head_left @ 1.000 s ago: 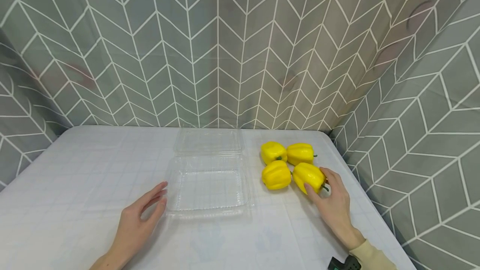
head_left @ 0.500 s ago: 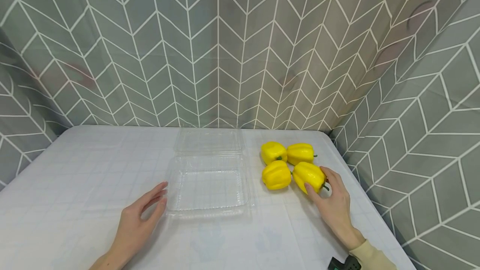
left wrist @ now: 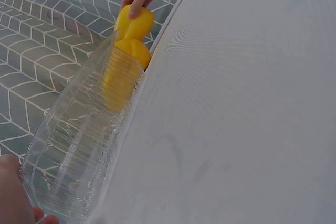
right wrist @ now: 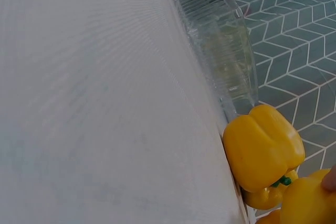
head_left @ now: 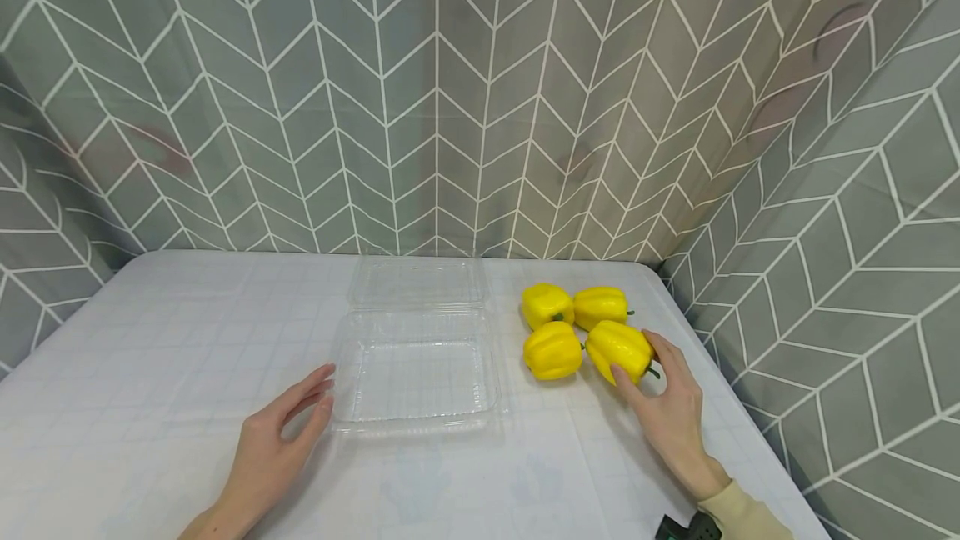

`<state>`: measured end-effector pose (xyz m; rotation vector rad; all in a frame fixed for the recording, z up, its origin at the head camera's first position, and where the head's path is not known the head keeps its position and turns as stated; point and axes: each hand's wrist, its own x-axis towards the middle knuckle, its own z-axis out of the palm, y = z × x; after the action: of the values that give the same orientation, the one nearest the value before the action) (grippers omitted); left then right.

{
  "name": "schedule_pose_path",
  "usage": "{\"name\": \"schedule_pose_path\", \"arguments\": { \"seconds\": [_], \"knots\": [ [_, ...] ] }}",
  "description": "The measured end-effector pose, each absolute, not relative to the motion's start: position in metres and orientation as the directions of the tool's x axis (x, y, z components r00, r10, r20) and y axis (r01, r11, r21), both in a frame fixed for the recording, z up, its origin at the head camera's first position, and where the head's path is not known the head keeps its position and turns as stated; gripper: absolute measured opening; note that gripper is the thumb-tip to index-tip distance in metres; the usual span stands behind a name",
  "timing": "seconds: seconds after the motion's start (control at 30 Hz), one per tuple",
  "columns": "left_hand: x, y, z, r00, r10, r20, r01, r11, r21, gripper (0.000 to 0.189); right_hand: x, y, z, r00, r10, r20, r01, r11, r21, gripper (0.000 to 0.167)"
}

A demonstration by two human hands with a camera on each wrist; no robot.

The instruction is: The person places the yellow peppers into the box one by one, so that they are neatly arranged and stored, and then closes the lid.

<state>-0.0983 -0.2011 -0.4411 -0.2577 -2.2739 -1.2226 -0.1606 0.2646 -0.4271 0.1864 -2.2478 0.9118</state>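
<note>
Fingers (head_left: 663, 347) gripping pepper (head_left: 618, 348), left hand (head_left: 272, 440) seemingly relaxed

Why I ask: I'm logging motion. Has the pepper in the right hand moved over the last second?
Yes: the held pepper has shifted slightly up the head view, judged against the unmoved clear container.

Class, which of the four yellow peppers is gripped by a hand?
The near-right pepper in the head view: the right hand grips it. No hand touches the other three peppers.
</note>
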Motion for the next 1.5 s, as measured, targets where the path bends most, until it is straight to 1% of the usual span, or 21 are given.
{"name": "schedule_pose_path", "arguments": {
  "seconds": [0.1,0.37,0.57,0.8,1.23,1.5],
  "knots": [
    [-0.098,-0.201,-0.44,-0.831,-0.081,0.55,0.415,0.568,0.71,0.043,-0.161,0.265,-0.427,-0.743,0.118,0.659,-0.379,0.737,-0.56,0.07],
    [-0.099,-0.202,-0.442,-0.83,-0.069,0.553,0.424,0.565,0.708,0.044,-0.162,0.263,-0.421,-0.705,0.081,0.704,-0.438,0.731,-0.523,0.073],
    [-0.099,-0.202,-0.443,-0.835,-0.078,0.544,0.41,0.57,0.712,0.044,-0.161,0.258,-0.413,-0.696,0.058,0.716,-0.469,0.719,-0.514,0.073],
    [-0.1,-0.202,-0.444,-0.83,-0.074,0.552,0.419,0.57,0.707,0.044,-0.163,0.253,-0.407,-0.665,0.018,0.747,-0.515,0.714,-0.475,0.075],
    [-0.099,-0.202,-0.444,-0.827,-0.074,0.558,0.42,0.578,0.699,0.044,-0.162,0.238,-0.4,-0.701,-0.012,0.714,-0.521,0.691,-0.5,0.076],
    [-0.098,-0.201,-0.445,-0.824,-0.078,0.561,0.422,0.576,0.7,0.045,-0.162,0.231,-0.399,-0.693,-0.038,0.72,-0.557,0.662,-0.501,0.075]
  ]
}}
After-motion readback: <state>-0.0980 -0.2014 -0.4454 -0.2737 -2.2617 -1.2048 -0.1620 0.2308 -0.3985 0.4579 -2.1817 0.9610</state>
